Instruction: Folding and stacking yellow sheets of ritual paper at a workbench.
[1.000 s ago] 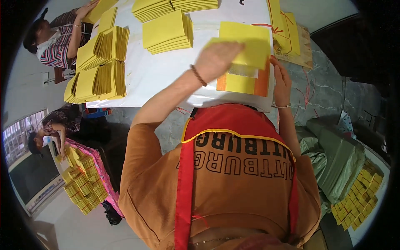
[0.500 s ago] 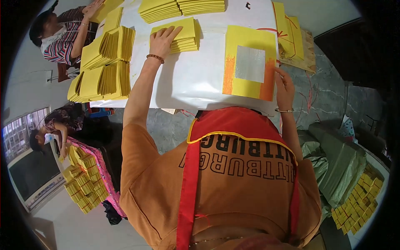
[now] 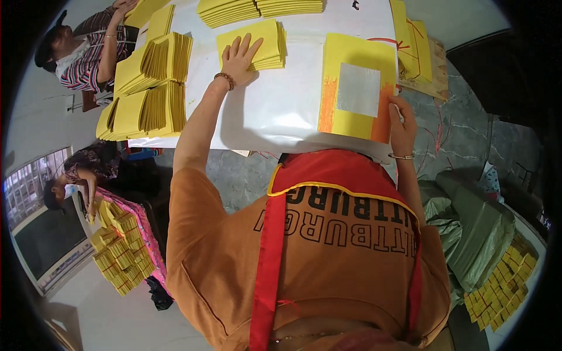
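Observation:
My left hand [image 3: 239, 61] lies palm down with its fingers spread on a small stack of folded yellow paper [image 3: 266, 40] near the middle of the table. At the right, my right hand [image 3: 403, 121] has bent fingers closed at the right edge of a large yellow paper sheet [image 3: 351, 52]. A silver square [image 3: 358, 90] sits in the middle of that sheet, with orange bands on both sides. How far the right fingertips reach around the paper edge is partly hidden.
Folded yellow paper stands in bundles [image 3: 161, 108] on the table's left side, with more stacks [image 3: 287, 7] at the far edge. Red-tied yellow bundles [image 3: 417, 50] rest on a wooden board at the right. Two other people [image 3: 93, 58] work at the left.
My left hand's fingers have spread and straightened on the stack, which looks flatter. The right hand's fingers have bent more at the sheet's edge. The whole view has shifted slightly.

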A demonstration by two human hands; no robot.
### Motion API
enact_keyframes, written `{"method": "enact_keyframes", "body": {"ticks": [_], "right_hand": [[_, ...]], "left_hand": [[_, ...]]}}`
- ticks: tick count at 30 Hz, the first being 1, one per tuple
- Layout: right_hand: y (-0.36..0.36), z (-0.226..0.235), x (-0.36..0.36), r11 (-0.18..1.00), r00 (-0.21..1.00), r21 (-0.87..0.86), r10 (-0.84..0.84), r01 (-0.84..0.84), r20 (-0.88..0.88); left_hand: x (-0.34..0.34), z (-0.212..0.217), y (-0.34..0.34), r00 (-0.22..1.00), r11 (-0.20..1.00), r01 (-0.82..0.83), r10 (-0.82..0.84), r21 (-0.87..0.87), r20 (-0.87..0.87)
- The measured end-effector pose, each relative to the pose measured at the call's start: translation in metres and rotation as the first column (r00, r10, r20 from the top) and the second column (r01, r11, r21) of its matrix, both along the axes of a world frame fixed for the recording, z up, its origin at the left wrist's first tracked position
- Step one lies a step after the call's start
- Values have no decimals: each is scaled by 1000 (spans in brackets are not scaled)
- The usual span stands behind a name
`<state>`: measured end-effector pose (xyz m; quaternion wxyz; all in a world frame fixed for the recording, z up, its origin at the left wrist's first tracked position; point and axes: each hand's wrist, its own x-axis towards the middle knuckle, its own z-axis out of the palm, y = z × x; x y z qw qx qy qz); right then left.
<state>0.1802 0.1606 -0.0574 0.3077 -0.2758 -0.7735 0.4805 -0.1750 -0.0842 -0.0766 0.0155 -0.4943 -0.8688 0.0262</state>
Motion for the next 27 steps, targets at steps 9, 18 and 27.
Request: {"method": "enact_keyframes", "body": {"ticks": [9,18,27], "right_hand": [[-2,7,1,981,998,181,68,-70,18],[0,5,1,981,990,139,125,-134,70],[9,1,6,973,979,117,191,-199,77]], "left_hand": [[-15,32,1,986,999,35,-41,42,164],[121,51,65,857,801,381,-494,462,148],[197,66,78,743,742,577,-651,342,157]]}}
